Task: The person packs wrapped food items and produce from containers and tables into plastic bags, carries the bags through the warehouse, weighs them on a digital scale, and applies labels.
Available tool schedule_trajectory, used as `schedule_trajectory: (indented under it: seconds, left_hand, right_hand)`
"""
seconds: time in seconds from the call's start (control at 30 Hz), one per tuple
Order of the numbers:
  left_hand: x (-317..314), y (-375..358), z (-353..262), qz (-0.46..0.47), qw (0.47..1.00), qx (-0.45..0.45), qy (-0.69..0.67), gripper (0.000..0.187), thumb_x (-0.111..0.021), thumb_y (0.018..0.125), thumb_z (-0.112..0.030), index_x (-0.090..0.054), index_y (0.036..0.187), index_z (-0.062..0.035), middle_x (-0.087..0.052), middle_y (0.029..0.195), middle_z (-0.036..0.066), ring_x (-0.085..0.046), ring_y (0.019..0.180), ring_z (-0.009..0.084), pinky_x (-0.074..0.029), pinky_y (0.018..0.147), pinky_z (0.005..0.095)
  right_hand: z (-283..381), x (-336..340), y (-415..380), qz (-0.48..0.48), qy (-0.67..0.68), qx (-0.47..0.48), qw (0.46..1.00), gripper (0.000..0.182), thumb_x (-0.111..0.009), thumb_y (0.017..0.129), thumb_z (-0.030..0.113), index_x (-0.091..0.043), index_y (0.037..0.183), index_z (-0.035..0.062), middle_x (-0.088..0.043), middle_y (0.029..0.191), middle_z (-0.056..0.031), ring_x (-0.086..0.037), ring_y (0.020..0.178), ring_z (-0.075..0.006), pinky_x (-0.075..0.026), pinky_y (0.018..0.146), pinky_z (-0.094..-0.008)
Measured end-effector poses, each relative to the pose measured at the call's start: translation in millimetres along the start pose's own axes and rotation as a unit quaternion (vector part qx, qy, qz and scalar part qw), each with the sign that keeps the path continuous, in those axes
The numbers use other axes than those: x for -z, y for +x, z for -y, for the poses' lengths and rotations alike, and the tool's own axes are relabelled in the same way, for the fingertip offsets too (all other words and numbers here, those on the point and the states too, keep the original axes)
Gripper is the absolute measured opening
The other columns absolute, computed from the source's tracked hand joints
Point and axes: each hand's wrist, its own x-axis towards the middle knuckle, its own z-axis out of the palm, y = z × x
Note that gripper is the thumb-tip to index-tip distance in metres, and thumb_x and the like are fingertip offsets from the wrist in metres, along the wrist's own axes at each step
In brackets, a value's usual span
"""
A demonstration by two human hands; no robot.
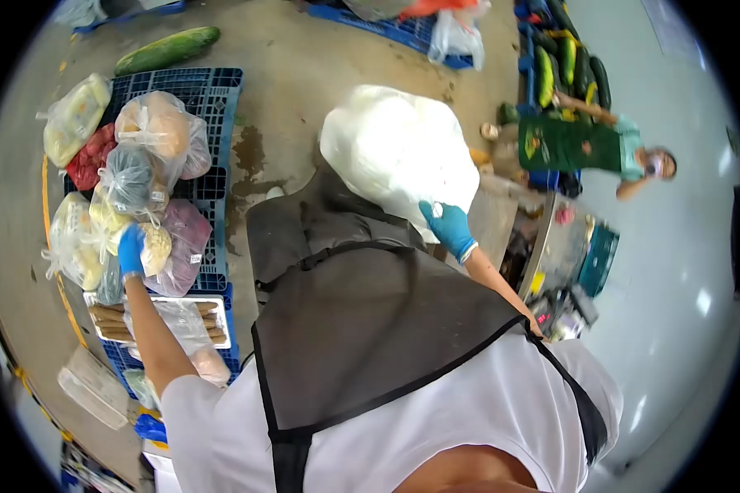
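left hand [131, 251], blue-gloved, sits at left centre of the frame with fingers closed on a small clear bag [154, 249] of pale produce, right at the lower edge of the pile of bags [131, 177] on the blue crate [214, 94]. right hand [450, 228], also gloved, is at centre right, fingers clamped on the lower edge of the big white sack [395, 152], which runs up and left from it. count: two gloved hands, one white sack, roughly eight tied bags, one long green gourd [167, 49] upper left, another person [633, 156] upper right.
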Motion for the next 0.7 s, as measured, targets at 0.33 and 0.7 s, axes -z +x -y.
schedule_trajectory:
  seconds: [0.33,0.7]
  left_hand:
    - [-109.2,-136.4,80.9,-0.049,0.801,-0.156,0.575,0.016,-0.056,0.080,-0.014,-0.063,0.093,-0.0083,-0.064,0.078,0.015,-0.063,0.066,0.0351,-0.050,0.060,0.0485]
    - [-298.6,-206.0,106.5,0.191,0.866,0.346,0.308,0.026,-0.057,0.083,-0.026,-0.070,0.097,-0.0090,-0.067,0.103,0.020,-0.066,0.092,0.0355,-0.051,0.074,0.0455]
  right_hand:
    - [70.2,131.9,266.6,0.112,-0.081,0.088,0.986,0.052,-0.057,0.090,0.048,-0.066,0.074,-0.0007,-0.065,0.065,-0.0169,-0.063,0.062,-0.0307,-0.046,0.061,-0.0409]
    - [227.6,185.4,448.6,0.100,0.021,0.114,0.988,0.051,-0.061,0.090,0.045,-0.064,0.075,-0.0040,-0.062,0.060,-0.0115,-0.061,0.057,-0.0166,-0.048,0.055,-0.0319]
